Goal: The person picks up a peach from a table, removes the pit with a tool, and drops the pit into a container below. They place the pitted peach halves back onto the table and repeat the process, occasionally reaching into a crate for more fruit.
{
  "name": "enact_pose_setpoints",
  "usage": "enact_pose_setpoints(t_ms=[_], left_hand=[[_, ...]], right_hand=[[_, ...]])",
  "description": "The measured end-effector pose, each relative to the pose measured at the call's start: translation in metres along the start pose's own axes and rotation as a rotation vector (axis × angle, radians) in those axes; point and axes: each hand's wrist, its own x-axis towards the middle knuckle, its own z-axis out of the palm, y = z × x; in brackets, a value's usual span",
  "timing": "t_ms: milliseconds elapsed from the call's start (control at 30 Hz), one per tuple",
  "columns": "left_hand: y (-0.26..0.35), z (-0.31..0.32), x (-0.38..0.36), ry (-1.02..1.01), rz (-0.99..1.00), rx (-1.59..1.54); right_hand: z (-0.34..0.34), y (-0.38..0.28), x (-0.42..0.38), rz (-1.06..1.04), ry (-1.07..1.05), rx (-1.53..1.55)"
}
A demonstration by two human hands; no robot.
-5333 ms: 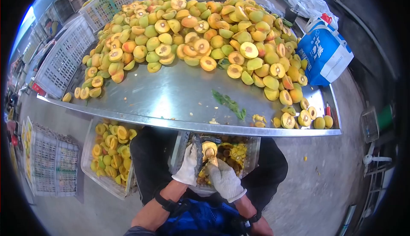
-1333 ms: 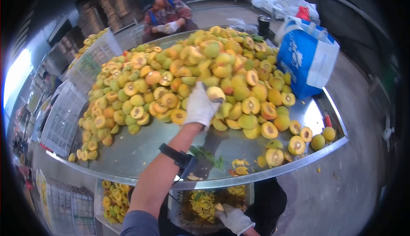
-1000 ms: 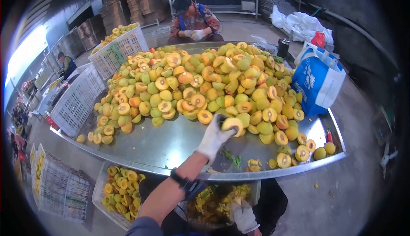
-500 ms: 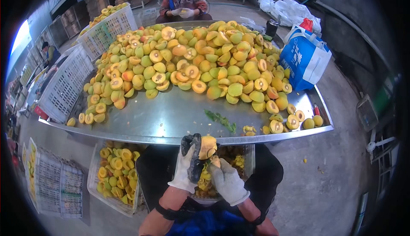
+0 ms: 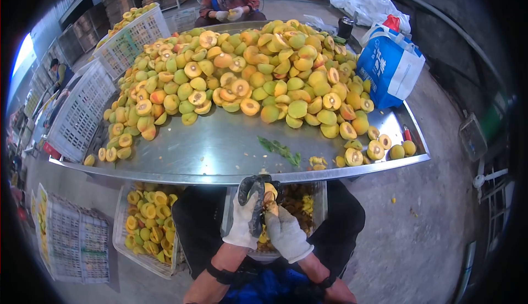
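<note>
My left hand (image 5: 250, 210), in a white glove with black-coated fingers, is closed around a yellow peach half (image 5: 270, 192) just in front of the table's near edge. My right hand (image 5: 287, 231), in a pale knit glove, is closed against the peach half. It grips a small tool with a brownish handle (image 5: 272, 209), mostly hidden by the fingers. Below both hands, between my knees, a crate (image 5: 322, 205) holds yellow scraps and brown pits. Ahead, many halved peaches (image 5: 236, 78) are heaped on the metal table (image 5: 181, 152).
A crate of peach halves (image 5: 148, 224) stands on the floor at left, beside stacked crates (image 5: 82, 243). White crates (image 5: 82, 111) line the table's left edge. A blue bag (image 5: 385, 70) and dark flask (image 5: 345, 28) stand at right. Another person (image 5: 231, 1) sits opposite.
My left fingers have wrapped further over the peach half, which now shows less and is turned. My right hand has moved closer against it. The view has shifted slightly.
</note>
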Motion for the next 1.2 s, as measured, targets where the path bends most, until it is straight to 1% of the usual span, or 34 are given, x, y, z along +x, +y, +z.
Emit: enact_pose_setpoints(t_ms=[33, 100, 133, 233, 300, 367, 400, 433, 533, 567, 633, 667, 700, 733, 800, 833, 933, 967, 1033, 1067, 1100, 1133, 1200], left_hand=[[-0.002, -0.002, 0.001, -0.002, -0.004, 0.001], [-0.003, -0.005, 0.003, -0.011, -0.011, 0.005], [-0.003, -0.004, 0.004, -0.027, 0.000, 0.060], [0.002, -0.003, 0.007, -0.101, 0.016, 0.202], [0.009, -0.004, 0.009, -0.192, -0.007, 0.271], [0.017, -0.008, 0.013, -0.320, -0.033, 0.402], [0.022, -0.010, 0.016, -0.386, -0.046, 0.466], [0.031, -0.008, 0.020, -0.523, -0.045, 0.453], [0.040, -0.007, 0.032, -0.603, -0.258, 0.508], [0.038, -0.006, 0.034, -0.624, -0.243, 0.552], [0.039, -0.014, 0.040, -0.713, -0.308, 0.337], [0.040, -0.016, 0.043, -0.757, -0.340, 0.228], [0.040, -0.017, 0.042, -0.742, -0.396, 0.134], [0.037, -0.021, 0.041, -0.700, -0.404, 0.153], [0.023, -0.033, 0.043, -0.621, -0.418, 0.193], [0.012, -0.033, 0.040, -0.620, -0.215, 0.228], [0.014, -0.025, 0.023, -0.525, -0.163, 0.245], [0.005, -0.025, 0.026, -0.575, -0.020, 0.198], [-0.010, -0.031, 0.023, -0.434, -0.169, -0.088], [-0.020, -0.038, 0.019, -0.359, -0.244, -0.231], [-0.021, -0.046, 0.025, -0.491, -0.277, -0.212], [-0.026, -0.049, 0.026, -0.410, -0.337, -0.334], [-0.031, -0.048, 0.018, -0.221, -0.445, -0.584]], right_hand=[[0.001, 0.004, 0.000, -0.006, -0.004, -0.015], [0.002, 0.009, -0.002, 0.017, -0.045, 0.050], [0.002, 0.011, -0.002, 0.027, -0.066, 0.080], [0.000, 0.013, -0.003, -0.021, -0.081, -0.073], [-0.002, 0.015, -0.007, -0.077, -0.136, -0.069], [-0.005, 0.014, -0.011, 0.040, -0.222, 0.099], [-0.007, 0.011, -0.013, 0.185, -0.277, 0.266], [-0.008, 0.007, -0.014, 0.331, -0.328, 0.433], [-0.008, -0.015, -0.016, 0.420, -0.293, 0.759], [-0.009, -0.008, -0.016, 0.459, -0.427, 0.960], [-0.014, 0.005, -0.016, 0.538, -0.703, 1.353], [-0.013, 0.008, -0.018, 0.558, -0.637, 1.297], [-0.012, -0.001, -0.020, 0.578, -0.571, 1.240], [-0.011, -0.006, -0.022, 0.600, -0.509, 1.182], [-0.009, -0.006, -0.019, 0.592, -0.525, 1.096], [-0.009, -0.005, -0.019, 0.591, -0.529, 1.055], [-0.005, -0.013, -0.023, 0.666, -0.471, 1.176], [-0.002, -0.012, -0.022, 0.649, -0.546, 1.271], [0.001, -0.007, -0.019, 0.605, -0.699, 1.454], [0.000, -0.005, -0.018, 0.572, -0.721, 1.407], [-0.002, -0.003, -0.017, 0.535, -0.742, 1.360], [-0.005, -0.001, -0.015, 0.497, -0.761, 1.315], [-0.012, 0.010, -0.019, 0.489, -0.757, 1.231]])
